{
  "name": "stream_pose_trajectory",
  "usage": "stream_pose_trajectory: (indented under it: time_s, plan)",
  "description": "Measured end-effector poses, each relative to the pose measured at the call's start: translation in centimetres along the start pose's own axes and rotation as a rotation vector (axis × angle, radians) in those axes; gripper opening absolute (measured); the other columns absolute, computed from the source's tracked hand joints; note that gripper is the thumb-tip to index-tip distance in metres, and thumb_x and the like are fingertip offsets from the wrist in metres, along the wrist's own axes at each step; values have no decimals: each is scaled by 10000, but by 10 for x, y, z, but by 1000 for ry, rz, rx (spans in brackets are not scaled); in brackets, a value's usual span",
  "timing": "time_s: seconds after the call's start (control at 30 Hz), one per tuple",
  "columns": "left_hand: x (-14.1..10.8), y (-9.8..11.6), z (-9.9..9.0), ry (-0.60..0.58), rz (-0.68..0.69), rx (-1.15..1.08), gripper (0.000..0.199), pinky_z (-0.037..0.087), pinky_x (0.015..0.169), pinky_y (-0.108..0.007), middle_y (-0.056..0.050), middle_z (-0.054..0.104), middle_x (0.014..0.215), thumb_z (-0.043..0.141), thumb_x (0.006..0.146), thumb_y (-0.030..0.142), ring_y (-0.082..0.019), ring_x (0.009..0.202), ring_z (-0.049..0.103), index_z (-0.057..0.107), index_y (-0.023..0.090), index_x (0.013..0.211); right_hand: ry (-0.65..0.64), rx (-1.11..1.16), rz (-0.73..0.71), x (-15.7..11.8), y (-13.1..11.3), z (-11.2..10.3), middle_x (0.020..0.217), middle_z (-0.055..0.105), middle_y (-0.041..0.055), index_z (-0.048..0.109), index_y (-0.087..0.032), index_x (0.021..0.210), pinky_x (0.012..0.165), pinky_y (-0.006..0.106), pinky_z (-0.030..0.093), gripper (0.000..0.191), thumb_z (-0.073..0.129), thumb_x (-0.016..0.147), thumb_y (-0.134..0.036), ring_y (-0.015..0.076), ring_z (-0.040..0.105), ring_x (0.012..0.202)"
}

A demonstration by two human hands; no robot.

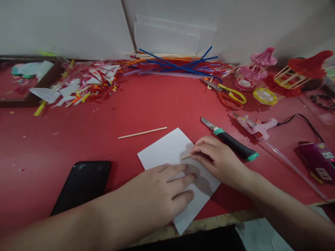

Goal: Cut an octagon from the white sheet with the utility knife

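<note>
A short wooden stick [186, 157] is held over the white sheet [162, 150], in front of the person, by the right hand [218, 158]. Its near end is pinched between the thumb and the fingertips, which are clamped together on it; whether the sheet is touched by its free tip cannot be told. The left hand [159, 190] is laid on the same sheet, just nearer to the person than the stick; its fingers are slightly apart, and nothing is gripped by them. The sheet is placed at an angle on the red tabletop [146, 101], and one corner is stretched over the near edge.

Beyond the left fingers, a longer wooden stick [142, 132] is seen near the sheet. Just beyond and to the right of the right fingers, a utility knife [232, 141] with black and green handle is laid, its blade exposed. Farther to the right, a pink glue gun [258, 128] with a clear glue stick is placed. To the left of the left fingers, a smartphone [82, 184] is partly covered by the forearm.

Well beyond the fingers, scissors [227, 94] with red and yellow handles, a pile of pipe cleaners [180, 66] and coloured scraps [89, 85] are seen.
</note>
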State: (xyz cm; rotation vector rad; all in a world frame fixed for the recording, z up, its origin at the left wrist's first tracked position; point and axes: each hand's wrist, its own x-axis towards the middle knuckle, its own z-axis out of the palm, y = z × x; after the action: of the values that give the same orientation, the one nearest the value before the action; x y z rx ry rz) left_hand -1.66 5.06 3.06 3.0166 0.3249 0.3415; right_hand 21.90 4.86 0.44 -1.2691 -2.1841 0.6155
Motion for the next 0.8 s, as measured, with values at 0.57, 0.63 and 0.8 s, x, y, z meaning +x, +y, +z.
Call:
stream_pose_trajectory:
  time_s: [0.57, 0.63, 0.8]
  plan:
    - [14, 43, 30, 192, -245, 250, 309, 541, 750, -386, -173, 700, 1173, 604, 874, 177, -290, 964, 665, 658, 63, 1156, -44, 0, -13, -5, -8, -6, 981, 630, 66, 657, -201, 930, 826, 366, 496, 125, 581, 903, -106, 197, 564, 922]
    - [12, 43, 33, 212, -265, 256, 312, 540, 773, -386, -192, 684, 1204, 608, 874, 176, -304, 998, 664, 652, 55, 1159, -46, 7, -13, -5, -8, -6, 982, 628, 65, 662, -194, 921, 824, 358, 491, 126, 578, 903, -101, 191, 559, 915]
    - [10, 43, 36, 203, -289, 262, 296, 541, 828, -402, -205, 683, 1196, 571, 908, 188, -323, 1081, 648, 648, 63, 1165, -53, 24, 8, -5, -9, -5, 989, 629, 70, 679, -194, 951, 822, 353, 491, 139, 568, 912, -120, 194, 560, 926]
